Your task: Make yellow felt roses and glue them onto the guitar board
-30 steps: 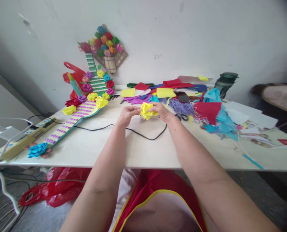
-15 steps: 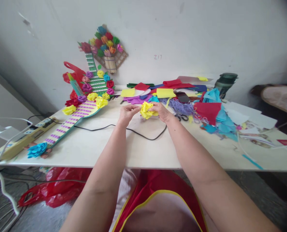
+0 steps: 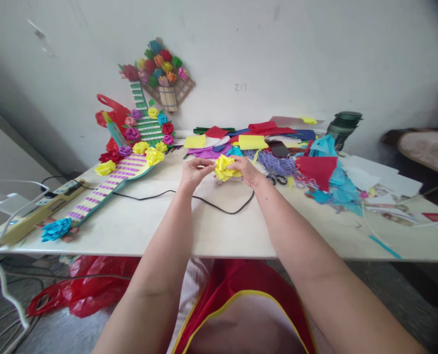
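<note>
A yellow paper flower (image 3: 224, 167) with ruffled petals is held above the table between my two hands. My right hand (image 3: 245, 170) grips its right side, thumb and fingers closed around the base. From the other side, my left hand (image 3: 195, 173) pinches at the outer petal edge with thumb and forefinger. Beneath the hands, a black cable (image 3: 219, 208) curves over the tabletop. To the left lies a guitar-shaped craft (image 3: 110, 184) with purple and white strips, edged with yellow paper flowers and a blue one (image 3: 56, 229).
Behind my hands lie coloured paper sheets (image 3: 253, 142), a phone (image 3: 278, 149), purple shredded strands (image 3: 274, 162) and black-handled scissors (image 3: 277, 179). A dark bottle (image 3: 344, 129) stands back right near blue crepe paper (image 3: 340, 189). A power strip (image 3: 38, 211) sits at the left edge.
My left hand's fingers have shifted slightly at the petal edge. The flower and my right hand stay in nearly the same place.
</note>
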A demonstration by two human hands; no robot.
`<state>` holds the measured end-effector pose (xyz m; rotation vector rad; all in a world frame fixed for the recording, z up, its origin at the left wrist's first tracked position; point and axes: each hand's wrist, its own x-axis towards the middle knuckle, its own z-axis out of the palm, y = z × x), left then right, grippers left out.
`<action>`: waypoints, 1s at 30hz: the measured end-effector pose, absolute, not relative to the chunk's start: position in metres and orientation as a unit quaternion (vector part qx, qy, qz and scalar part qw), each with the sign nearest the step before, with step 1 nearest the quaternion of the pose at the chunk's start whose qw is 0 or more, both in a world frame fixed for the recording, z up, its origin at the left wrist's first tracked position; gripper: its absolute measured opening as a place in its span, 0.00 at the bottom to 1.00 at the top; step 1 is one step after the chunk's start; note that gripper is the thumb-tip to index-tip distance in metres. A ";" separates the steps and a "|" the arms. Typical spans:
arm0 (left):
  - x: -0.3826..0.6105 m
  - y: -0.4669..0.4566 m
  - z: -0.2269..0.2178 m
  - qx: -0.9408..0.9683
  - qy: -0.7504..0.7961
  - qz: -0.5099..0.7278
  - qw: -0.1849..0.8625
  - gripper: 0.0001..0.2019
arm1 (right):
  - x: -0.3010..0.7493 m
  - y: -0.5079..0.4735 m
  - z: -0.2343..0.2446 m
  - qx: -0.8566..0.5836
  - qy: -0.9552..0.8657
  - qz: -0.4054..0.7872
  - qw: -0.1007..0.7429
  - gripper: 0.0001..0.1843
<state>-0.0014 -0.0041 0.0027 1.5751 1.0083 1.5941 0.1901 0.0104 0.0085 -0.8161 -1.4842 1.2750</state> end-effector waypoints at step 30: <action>-0.003 -0.002 0.001 0.613 0.410 0.595 0.319 0.11 | 0.187 0.006 0.011 -0.343 -0.631 0.511 0.473 0.12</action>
